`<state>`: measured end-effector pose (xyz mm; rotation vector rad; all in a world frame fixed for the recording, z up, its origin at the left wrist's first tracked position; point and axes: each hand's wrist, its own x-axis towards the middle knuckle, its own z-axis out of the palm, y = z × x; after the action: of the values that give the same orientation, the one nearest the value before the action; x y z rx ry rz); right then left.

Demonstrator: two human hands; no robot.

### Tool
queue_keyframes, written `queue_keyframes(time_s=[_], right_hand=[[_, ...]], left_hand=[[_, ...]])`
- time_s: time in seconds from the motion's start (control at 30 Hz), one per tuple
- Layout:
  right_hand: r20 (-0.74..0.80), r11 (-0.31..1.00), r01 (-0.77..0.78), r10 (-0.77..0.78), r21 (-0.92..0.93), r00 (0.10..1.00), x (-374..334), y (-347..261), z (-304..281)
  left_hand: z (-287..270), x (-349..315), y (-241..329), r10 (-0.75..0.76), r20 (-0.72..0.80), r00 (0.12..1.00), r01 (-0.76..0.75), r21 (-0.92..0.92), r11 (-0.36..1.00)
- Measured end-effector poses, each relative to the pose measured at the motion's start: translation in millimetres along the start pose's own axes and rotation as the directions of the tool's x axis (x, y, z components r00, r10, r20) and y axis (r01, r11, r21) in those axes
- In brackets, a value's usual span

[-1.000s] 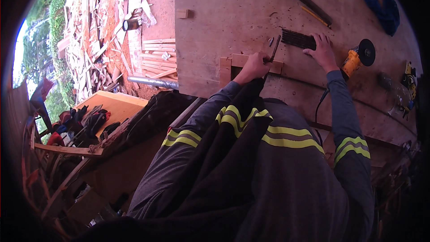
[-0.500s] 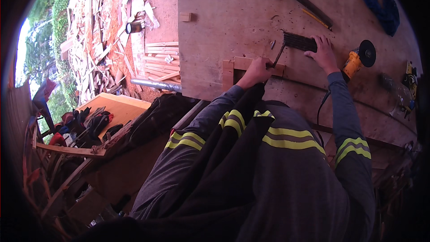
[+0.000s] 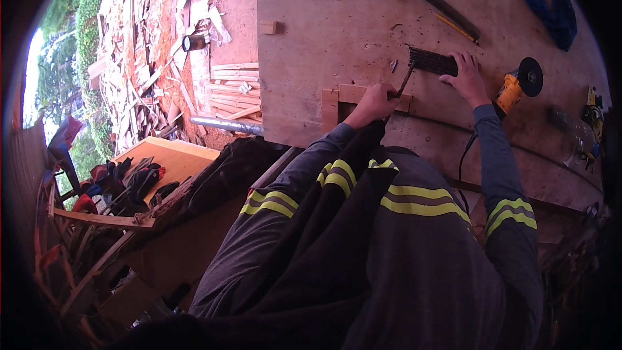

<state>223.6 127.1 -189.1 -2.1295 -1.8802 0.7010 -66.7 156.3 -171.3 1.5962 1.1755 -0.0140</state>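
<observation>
My left hand point(image 3: 372, 105) is closed round a thin dark rod point(image 3: 406, 80), which slants up and to the right. Its upper end reaches the left end of a dark, ridged, oblong block point(image 3: 433, 61); whether the two touch I cannot tell. At the block's right end, my right hand point(image 3: 468, 80) grips it with thumb and fingers, the block lying on the plywood tabletop point(image 3: 311, 39). Beneath and beside my left hand are short wooden pieces point(image 3: 350, 93), set at a corner. A small dark bit point(image 3: 394, 65) lies left of the block.
An orange angle grinder point(image 3: 509, 94) with a cord lies right of my right hand. Farther off are a hammer point(image 3: 434, 3), a yellow pencil point(image 3: 457, 28) and a blue cloth point(image 3: 554, 16). A clear bottle point(image 3: 570, 131) stands far right. Scrap wood point(image 3: 149, 32) covers the ground at left.
The rod in my left hand and its lower end have shifted very slightly. My right hand and the block stay practically in place.
</observation>
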Motion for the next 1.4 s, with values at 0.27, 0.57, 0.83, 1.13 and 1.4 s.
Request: queue_keyframes(time_s=[0.27, 0.57, 0.83, 1.13, 1.4], right_hand=[[0.011, 1.000, -0.018, 0.018, 0.002, 1.000, -0.1, -1.3, -0.6], [0.001, 1.000, -0.001, 0.001, 0.002, 1.000, -0.6, 1.6, 0.8], [-0.004, 1.000, 0.007, -0.007, -0.006, 1.000, 0.4, 0.9, 0.4], [0.008, 1.000, -0.002, 0.002, 0.016, 1.000, -0.8, -0.9, -1.6], [0.003, 1.000, 0.001, -0.001, 0.004, 1.000, -0.4, -1.6, -2.1]], left_hand=[[-1.9, 1.4, 4.9, -0.016, -0.033, 0.999, 0.015, -0.036, 0.999], [-1.5, 13.0, -1.3, 0.013, -0.030, 0.999, -0.012, 0.032, 0.999], [-2.1, 13.3, 2.7, -0.008, -0.018, 1.000, 0.008, 0.018, 1.000], [-1.8, 13.9, 5.0, 0.008, -0.045, 0.999, -0.010, -0.029, 1.000], [-3.7, 20.1, 2.6, 0.004, -0.023, 1.000, -0.004, -0.010, 1.000]])
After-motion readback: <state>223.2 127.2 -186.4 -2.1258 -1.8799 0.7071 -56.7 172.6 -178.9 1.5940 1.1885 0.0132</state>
